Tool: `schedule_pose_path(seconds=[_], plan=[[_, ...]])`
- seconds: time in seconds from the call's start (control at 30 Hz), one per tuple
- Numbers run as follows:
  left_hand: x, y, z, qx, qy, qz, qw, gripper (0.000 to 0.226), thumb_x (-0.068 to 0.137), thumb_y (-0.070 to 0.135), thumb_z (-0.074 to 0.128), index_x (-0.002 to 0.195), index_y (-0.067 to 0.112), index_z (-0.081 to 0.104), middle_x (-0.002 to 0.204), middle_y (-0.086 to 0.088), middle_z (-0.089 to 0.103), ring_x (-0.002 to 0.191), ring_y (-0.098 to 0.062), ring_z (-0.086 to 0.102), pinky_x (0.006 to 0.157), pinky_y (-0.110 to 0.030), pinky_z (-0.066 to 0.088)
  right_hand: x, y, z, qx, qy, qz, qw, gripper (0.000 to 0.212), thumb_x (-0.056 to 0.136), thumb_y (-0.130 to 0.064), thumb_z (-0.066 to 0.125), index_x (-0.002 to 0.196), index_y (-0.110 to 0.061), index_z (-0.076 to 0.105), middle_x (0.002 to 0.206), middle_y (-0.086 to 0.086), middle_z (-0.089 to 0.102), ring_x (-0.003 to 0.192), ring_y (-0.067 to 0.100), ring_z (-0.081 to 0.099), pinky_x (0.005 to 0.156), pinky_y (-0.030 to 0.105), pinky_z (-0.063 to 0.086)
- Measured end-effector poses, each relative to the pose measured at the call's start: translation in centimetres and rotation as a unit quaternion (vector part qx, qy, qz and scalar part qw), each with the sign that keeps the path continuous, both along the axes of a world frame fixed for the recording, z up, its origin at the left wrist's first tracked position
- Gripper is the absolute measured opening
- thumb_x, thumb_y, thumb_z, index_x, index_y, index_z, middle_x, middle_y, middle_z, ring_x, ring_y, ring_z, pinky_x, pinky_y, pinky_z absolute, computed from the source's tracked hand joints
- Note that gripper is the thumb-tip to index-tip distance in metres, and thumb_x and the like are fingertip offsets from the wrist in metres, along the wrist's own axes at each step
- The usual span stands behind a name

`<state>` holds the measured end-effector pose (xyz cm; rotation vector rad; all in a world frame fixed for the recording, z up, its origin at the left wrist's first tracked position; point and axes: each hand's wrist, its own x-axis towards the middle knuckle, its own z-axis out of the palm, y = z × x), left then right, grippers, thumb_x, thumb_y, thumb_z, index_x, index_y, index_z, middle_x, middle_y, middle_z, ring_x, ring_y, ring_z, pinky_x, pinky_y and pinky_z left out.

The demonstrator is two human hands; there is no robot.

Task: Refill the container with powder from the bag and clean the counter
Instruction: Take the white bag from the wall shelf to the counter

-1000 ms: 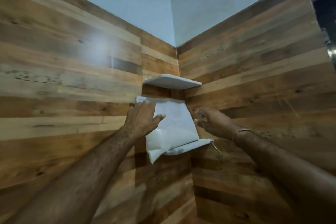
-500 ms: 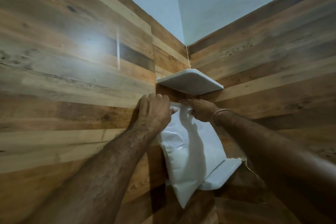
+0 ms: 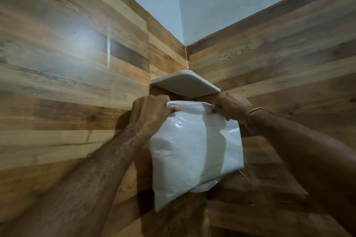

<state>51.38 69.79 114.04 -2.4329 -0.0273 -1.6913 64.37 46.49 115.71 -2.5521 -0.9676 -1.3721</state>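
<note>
Along the left side runs a wood-plank wall (image 3: pixel 67 82), glossy, with a pale patch of reflected light on it. The person's left forearm rises from the lower left corner toward the room's corner. The left hand (image 3: pixel 149 115) is closed on the top left corner of the bag (image 3: pixel 192 150), its fingers curled over the rolled upper edge and the thumb pressed against the front, pinching the material. The bag is white, woven and shiny, bulging in its lower half. It hangs in the air between the two hands, in front of the corner where the two plank walls meet, its bottom left corner pointing down. Just above its top edge a white corner shelf (image 3: pixel 185 83) juts from the walls. The right hand (image 3: pixel 231 108) grips the top right corner of the bag in the same way, fingers folded together and pinching the edge. A thin band (image 3: pixel 252 112) circles the right wrist. Loose threads (image 3: pixel 243 174) trail from the bag's lower right corner.
</note>
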Motion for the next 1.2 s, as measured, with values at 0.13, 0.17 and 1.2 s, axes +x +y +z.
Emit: schedule_pose_path(seconds=[0.13, 0.17, 1.2], plan=[[-1.7, -3.1, 0.0, 0.039, -0.033, -0.010, 0.999, 0.048, 0.093, 0.067, 0.049, 0.104, 0.024, 0.068, 0.096, -0.001, 0.074, 0.085, -0.021, 0.069, 0.081, -0.037, 0.057, -4.2, -6.2, 0.0, 0.029, -0.008, -0.030, 0.999, 0.054, 0.081, -0.080, 0.048, 0.065, -0.029, 0.058, 0.066, -0.007, 0.063, 0.052, 0.016, 0.065, 0.045, 0.023, 0.036], [-2.4, -4.3, -0.2, 0.051, -0.042, -0.015, 0.998, 0.049, 0.092, 0.068, 0.048, 0.100, 0.025, 0.069, 0.091, -0.001, 0.074, 0.083, -0.022, 0.069, 0.077, -0.037, 0.057, -5.2, -8.0, -0.2, 0.026, -0.015, -0.031, 0.999, 0.060, 0.077, -0.084, 0.042, 0.060, -0.027, 0.052, 0.061, -0.008, 0.059, 0.050, 0.017, 0.064, 0.045, 0.022, 0.032], [-24.0, -37.1, -58.4, -0.112, 0.379, -0.151, 0.906, 0.070, 0.091, 0.075, 0.030, 0.099, 0.021, 0.074, 0.064, -0.004, 0.072, 0.055, -0.024, 0.070, 0.046, -0.025, 0.045, -27.7, -42.7, -55.6, -0.048, 0.459, -0.125, 0.878, 0.028, 0.087, -0.009, 0.060, 0.100, -0.028, 0.076, 0.111, -0.001, 0.076, 0.107, 0.027, 0.068, 0.076, 0.032, 0.050]])
